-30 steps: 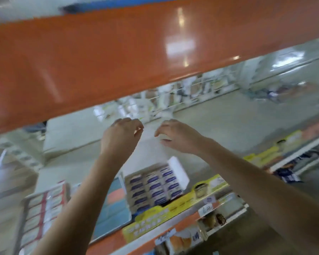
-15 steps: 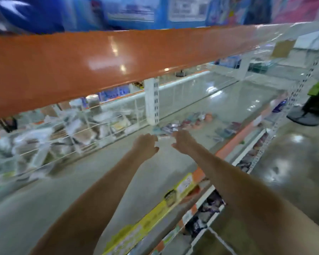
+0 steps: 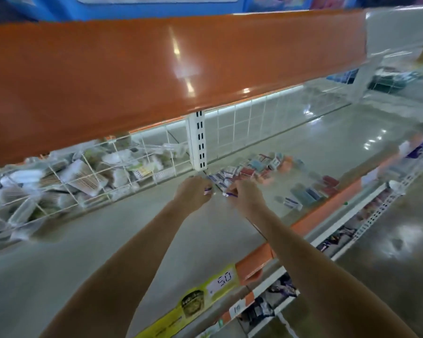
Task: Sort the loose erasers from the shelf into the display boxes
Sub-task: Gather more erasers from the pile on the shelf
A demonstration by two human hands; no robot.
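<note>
Left of the white post (image 3: 197, 140), a wire basket (image 3: 59, 181) holds packets. Just below the post's foot, the left hand (image 3: 192, 192) pinches a small eraser (image 3: 208, 190); beside it the right hand (image 3: 246, 195) pinches another (image 3: 230, 194). Right of the post, loose erasers (image 3: 257, 167) lie scattered on the shelf (image 3: 132, 230).
</note>
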